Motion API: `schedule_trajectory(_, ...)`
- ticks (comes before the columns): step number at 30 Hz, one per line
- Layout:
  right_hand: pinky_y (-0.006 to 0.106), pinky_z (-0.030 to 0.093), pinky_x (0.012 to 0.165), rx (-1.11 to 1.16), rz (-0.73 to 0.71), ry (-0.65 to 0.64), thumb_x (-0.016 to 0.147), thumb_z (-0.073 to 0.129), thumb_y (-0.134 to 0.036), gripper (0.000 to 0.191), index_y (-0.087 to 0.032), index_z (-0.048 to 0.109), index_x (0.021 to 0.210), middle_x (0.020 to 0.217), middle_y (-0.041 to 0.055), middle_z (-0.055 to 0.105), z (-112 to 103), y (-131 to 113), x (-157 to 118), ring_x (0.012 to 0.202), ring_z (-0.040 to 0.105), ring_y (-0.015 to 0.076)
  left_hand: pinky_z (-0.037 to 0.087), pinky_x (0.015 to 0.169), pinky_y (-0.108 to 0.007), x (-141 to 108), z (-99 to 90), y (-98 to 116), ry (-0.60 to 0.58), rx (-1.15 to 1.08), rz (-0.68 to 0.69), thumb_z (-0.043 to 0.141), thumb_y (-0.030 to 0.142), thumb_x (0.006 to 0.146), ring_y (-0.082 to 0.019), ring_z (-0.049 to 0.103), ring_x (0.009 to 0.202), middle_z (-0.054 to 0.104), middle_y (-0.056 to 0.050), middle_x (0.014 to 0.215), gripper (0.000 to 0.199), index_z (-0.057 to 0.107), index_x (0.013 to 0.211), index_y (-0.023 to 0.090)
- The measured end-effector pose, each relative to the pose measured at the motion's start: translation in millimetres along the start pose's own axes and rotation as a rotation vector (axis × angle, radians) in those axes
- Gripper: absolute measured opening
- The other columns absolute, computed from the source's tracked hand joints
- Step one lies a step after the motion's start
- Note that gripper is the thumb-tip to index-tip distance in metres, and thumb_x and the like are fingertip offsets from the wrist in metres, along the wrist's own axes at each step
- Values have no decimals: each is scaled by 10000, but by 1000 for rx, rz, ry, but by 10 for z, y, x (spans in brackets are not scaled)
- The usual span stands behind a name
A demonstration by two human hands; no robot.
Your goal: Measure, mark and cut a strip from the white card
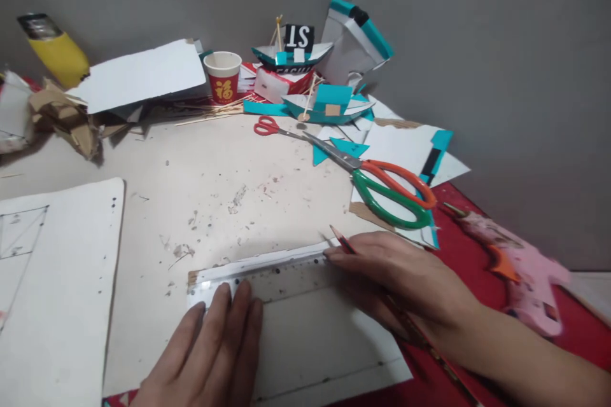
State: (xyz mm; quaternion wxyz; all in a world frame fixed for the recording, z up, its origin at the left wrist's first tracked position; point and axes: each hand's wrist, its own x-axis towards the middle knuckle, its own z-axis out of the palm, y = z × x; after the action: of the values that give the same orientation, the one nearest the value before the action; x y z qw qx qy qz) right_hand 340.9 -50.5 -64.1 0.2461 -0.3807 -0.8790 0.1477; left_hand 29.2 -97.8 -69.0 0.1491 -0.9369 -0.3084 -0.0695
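My left hand (210, 343) lies with its fingers stretched out on the left end of a clear ruler (281, 272). Under the ruler is a white sheet (329, 343) with thin pencil lines and dots. My right hand (396, 273) is closed around a dark red pencil (344, 242) at the ruler's right end. The pencil's sharpened tip points up and left, just past the sheet's upper edge. Part of its shaft is hidden by my fingers, and its rear end reaches down to the right below my wrist.
Beyond my right hand are large scissors (394, 194), small red scissors (267, 126) and card scraps. A pink glue gun (525, 273) rests at right on red cloth. Behind stand two paper boats (324, 108) and a paper cup (223, 79). A marked sheet (62, 280) lies at left.
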Motion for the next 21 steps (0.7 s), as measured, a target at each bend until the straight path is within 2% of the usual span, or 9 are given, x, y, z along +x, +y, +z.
schedule_trajectory(4,370,547,769,-3,-14,-34,876,596,-163,469,-272,504,1323,1041,69,689,12,13,-4,925,657,246,211,1119,-446,43,-89,14,-53,15,-32,289,186,955,-325,395,1323,471,-172,1432,447,450,1355,68)
schedule_trajectory(9,370,562,723,-11,-91,34,886,589,-152,487,-249,502,1355,1007,87,698,18,16,12,889,660,255,255,1092,-445,51,-106,33,-86,22,-40,335,192,948,-339,391,1332,490,-156,1428,445,447,1363,79)
schedule_trajectory(16,379,578,690,23,-35,25,903,547,-165,487,-310,497,1365,992,71,706,2,-15,48,884,672,265,222,1112,-447,59,-56,25,-87,-24,-65,306,204,967,-333,352,1358,486,-143,1435,436,440,1368,95)
schedule_trajectory(21,358,552,685,32,-25,-17,900,543,-126,483,-297,495,1349,975,65,685,-23,-27,49,854,651,247,175,1141,-428,70,-45,-3,-76,-83,-89,326,226,969,-325,284,1403,474,-148,1447,427,432,1368,116)
